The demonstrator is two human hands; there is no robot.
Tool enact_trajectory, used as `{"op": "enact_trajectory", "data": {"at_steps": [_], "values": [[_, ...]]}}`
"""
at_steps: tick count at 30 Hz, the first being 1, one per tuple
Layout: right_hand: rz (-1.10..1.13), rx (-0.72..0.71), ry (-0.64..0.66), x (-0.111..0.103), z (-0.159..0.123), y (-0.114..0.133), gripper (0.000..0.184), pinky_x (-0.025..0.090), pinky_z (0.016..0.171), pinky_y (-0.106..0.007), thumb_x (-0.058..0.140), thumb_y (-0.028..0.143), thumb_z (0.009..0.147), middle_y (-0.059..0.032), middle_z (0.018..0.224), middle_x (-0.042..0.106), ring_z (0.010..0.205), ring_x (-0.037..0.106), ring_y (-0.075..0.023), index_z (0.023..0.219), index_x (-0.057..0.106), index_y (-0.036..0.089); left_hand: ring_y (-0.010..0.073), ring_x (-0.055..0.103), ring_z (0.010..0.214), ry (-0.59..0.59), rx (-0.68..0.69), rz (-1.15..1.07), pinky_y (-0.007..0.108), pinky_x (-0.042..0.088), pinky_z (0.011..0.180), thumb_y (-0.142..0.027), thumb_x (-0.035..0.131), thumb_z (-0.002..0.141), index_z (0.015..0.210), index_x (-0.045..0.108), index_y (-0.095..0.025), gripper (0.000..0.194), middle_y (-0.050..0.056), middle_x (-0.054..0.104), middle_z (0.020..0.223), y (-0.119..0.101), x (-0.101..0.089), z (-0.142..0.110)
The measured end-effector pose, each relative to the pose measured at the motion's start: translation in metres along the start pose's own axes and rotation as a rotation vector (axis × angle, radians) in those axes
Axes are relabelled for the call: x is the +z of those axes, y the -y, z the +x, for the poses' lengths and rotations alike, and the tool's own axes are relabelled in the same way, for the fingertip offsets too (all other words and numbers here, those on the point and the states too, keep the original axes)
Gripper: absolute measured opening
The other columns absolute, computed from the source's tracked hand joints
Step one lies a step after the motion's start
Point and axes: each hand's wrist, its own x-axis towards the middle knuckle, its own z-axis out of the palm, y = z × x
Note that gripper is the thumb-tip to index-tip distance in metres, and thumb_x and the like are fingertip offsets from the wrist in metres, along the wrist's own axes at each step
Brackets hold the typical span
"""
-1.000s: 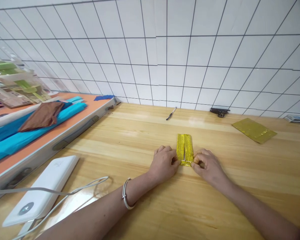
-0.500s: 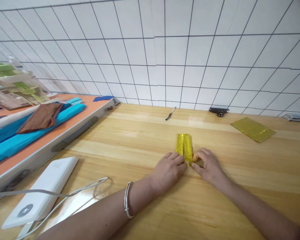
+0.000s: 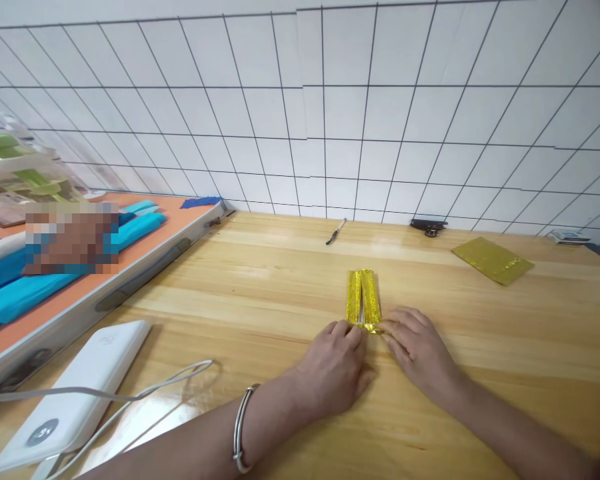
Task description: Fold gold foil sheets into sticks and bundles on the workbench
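Note:
A narrow folded strip of shiny gold paper (image 3: 363, 297) lies on the wooden table (image 3: 260, 280), running away from me. My left hand (image 3: 336, 369), with a silver bangle on the wrist, pinches the near end of the strip from the left. My right hand (image 3: 420, 348) presses its fingertips on the same near end from the right. Both hands have their fingers closed on the paper's near edge, which is mostly hidden under them.
A second gold sheet (image 3: 493, 260) lies flat at the far right. A pen (image 3: 334, 231) and a black clip (image 3: 429, 227) rest near the tiled wall. A white power bank (image 3: 75, 393) with its cable sits at the near left, beside an orange tray (image 3: 145, 250) of blue paper.
Both hands have slid a little toward me along the strip's near end. More of the gold strip shows beyond the fingers, and the view has tilted slightly.

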Motion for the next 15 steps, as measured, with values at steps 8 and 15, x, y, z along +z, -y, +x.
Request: {"op": "enact_trajectory", "data": {"at_steps": [8,15], "values": [[-0.262,-0.089,0.173,-0.004,-0.018,0.023,0.04,0.034,0.1,-0.047,0.046,0.03,0.088,-0.0076,0.125,0.056,0.119,0.045,-0.0269,0.125,0.053,0.017,0.0286,0.044,0.114,-0.018,0.011,0.012,0.041,0.034,0.096,-0.044,0.039,0.087,0.12,0.049,-0.011,0.048,0.014,0.052,0.121,0.0,0.007,-0.011],[-0.259,-0.176,0.269,-0.007,-0.025,0.006,0.044,0.033,0.104,-0.045,0.043,0.027,0.089,-0.0049,0.136,0.045,0.126,0.039,-0.0225,0.132,0.044,0.018,0.0277,0.032,0.129,-0.009,0.03,-0.009,0.041,0.025,0.104,-0.047,0.031,0.09,0.135,0.033,-0.011,0.057,0.015,0.038,0.139,0.007,0.014,-0.028]]}}
